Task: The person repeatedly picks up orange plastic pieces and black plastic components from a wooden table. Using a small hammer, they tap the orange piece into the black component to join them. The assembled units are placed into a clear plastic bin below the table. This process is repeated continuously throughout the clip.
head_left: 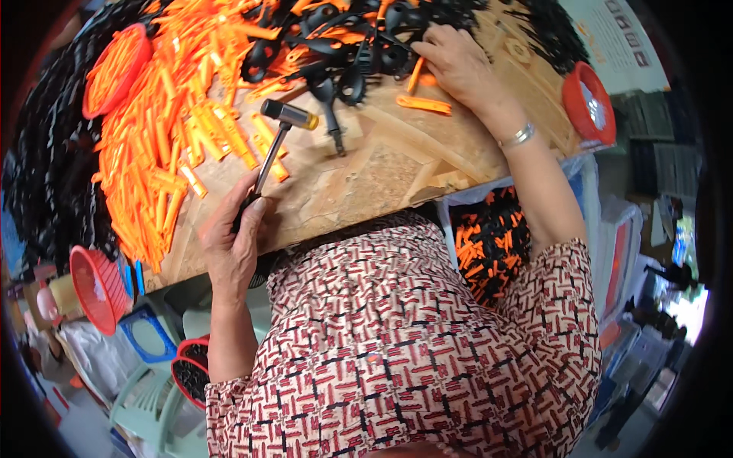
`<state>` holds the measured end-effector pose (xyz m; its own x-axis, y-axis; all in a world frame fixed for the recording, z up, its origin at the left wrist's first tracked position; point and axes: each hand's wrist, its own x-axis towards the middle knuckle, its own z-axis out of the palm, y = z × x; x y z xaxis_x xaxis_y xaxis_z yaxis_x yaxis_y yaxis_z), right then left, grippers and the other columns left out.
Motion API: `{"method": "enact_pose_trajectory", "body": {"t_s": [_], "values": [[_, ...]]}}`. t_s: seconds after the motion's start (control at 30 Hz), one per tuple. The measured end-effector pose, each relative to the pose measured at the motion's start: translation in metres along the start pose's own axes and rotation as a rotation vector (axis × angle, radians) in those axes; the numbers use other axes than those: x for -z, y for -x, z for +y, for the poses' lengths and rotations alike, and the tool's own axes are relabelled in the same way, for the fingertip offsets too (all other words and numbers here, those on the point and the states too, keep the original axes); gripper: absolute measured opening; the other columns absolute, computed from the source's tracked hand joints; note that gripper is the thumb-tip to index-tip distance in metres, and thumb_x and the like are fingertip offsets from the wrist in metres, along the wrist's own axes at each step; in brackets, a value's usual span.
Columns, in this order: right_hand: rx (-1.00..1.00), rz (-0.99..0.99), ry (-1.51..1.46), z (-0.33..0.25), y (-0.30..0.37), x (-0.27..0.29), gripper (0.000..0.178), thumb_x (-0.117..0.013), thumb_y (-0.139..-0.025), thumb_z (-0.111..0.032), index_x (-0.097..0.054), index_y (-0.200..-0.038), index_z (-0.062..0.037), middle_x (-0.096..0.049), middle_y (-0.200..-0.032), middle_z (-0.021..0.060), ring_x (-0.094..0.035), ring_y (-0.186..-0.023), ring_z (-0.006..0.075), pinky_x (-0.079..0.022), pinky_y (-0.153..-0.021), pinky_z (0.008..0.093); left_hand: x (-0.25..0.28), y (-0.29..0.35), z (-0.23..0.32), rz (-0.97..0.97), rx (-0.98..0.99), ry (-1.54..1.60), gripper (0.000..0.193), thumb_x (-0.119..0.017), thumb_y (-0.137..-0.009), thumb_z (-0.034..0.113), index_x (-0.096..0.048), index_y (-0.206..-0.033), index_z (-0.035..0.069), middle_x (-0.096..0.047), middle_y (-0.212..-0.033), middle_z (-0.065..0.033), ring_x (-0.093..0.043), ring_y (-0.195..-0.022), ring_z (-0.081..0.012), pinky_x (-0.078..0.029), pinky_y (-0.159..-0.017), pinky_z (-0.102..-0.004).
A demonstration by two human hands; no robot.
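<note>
Holding hammer (276, 150) in left hand (235, 227), right hand (458, 66) beside orange handle (415, 75)

The left hand (235, 225) hides part of the hammer (273, 155), and the upper edge crops the black utensil heap (353, 82).

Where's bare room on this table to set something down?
Front middle, between the hammer, right hand and table edge; a smaller patch between that hand and the red basket at right. Orange handles crowd the left, black utensils the far side.
</note>
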<state>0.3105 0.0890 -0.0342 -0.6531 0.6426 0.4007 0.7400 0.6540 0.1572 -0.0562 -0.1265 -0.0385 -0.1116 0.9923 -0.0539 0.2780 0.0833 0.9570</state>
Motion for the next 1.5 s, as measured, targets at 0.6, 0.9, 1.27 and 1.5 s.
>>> {"method": "enact_pose_trajectory", "body": {"t_s": [0.6,0.9,1.27,1.5], "values": [[0.092,0.171,-0.104,-0.095,-0.11,-0.016,0.02,-0.07,-0.089,-0.029,-0.07,-0.095,-0.0098,-0.065,-0.091,0.0032,-0.062,-0.098,0.0211,-0.044,-0.086,0.0372,0.024,-0.01,-0.017,0.25,0.078,0.397,0.045,-0.066,-0.099,0.016,-0.056,-0.141,0.004,-0.062,-0.086,-0.0006,-0.052,-0.064,-0.004,-0.042,-0.053,-0.0184],[0.024,0.227,-0.22,-0.103,-0.115,0.005,0.02,-0.068,-0.088,-0.027,-0.067,-0.084,-0.0079,-0.061,-0.085,0.0073,-0.06,-0.087,0.0247,-0.045,-0.073,0.0372,0.019,-0.02,0.005,0.18,-0.068,-0.119,0.023,-0.074,-0.091,0.011,-0.071,-0.113,0.003,-0.054,-0.072,0.0024,-0.049,-0.069,-0.0055,-0.04,-0.062,-0.0246],[-0.903,-0.562,-1.668,-0.15,0.066,0.087,0.024,-0.057,-0.101,-0.009,-0.065,-0.12,0.0023,-0.068,-0.076,0.0051,-0.062,-0.059,0.009,-0.051,-0.055,0.0222,0.017,-0.094,-0.002,-0.113,-0.44,-0.586,0.02,-0.068,-0.09,0.006,-0.07,-0.11,0.005,-0.065,-0.11,-0.0086,-0.067,-0.094,-0.0251,-0.053,-0.085,-0.0343],[-1.055,-0.582,-1.847,-0.184,0.105,0.073,0.023,-0.057,-0.1,-0.008,-0.065,-0.118,0.0045,-0.069,-0.076,0.0089,-0.063,-0.057,0.0118,-0.05,-0.053,0.0227,0.027,-0.131,0.009,-0.328,-0.591,-0.866,0.035,-0.075,-0.088,0.021,-0.07,-0.121,0.011,-0.066,-0.115,-0.0052,-0.066,-0.099,-0.028,-0.053,-0.087,-0.0382]]}}
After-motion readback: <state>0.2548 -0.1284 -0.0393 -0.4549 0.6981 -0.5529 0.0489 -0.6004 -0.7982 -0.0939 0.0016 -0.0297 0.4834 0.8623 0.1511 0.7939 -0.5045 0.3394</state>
